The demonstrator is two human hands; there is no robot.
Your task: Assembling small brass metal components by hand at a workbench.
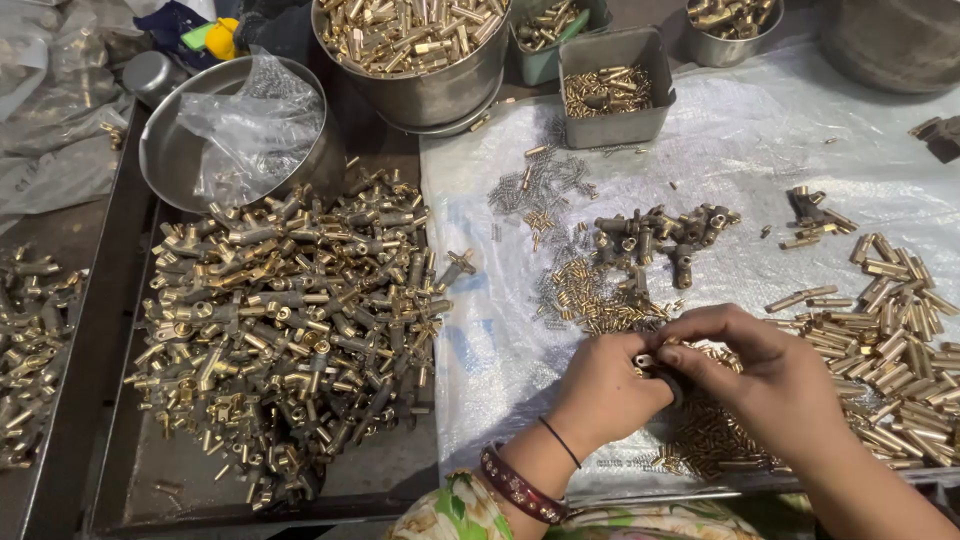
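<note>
1. Small dark brass fitting (648, 362) sits between my two hands, near centre of the tabletop, over the white plastic sheet (760, 150). Its long axis I cannot tell; it is mostly covered.
2. Left hand (600, 388): grip closed on the fitting from the left, fingers curled. Right hand (770, 375): fingertips pinched onto it from the right and above. Both touch it; neither is nearer.
3. Just beyond the hands: a scatter of small brass pins (590, 295), then a cluster of dark fittings (660, 235), then thin springs (540, 185).
4. Right: heap of brass tubes (900, 340).
5. Left: dark tray (150, 480) piled with brass valve bodies (290, 320).
6. Far: steel bowl with crumpled clear bag (255, 125), round steel pot of brass parts (415, 40), grey rectangular tub (615, 90). No labels legible.
</note>
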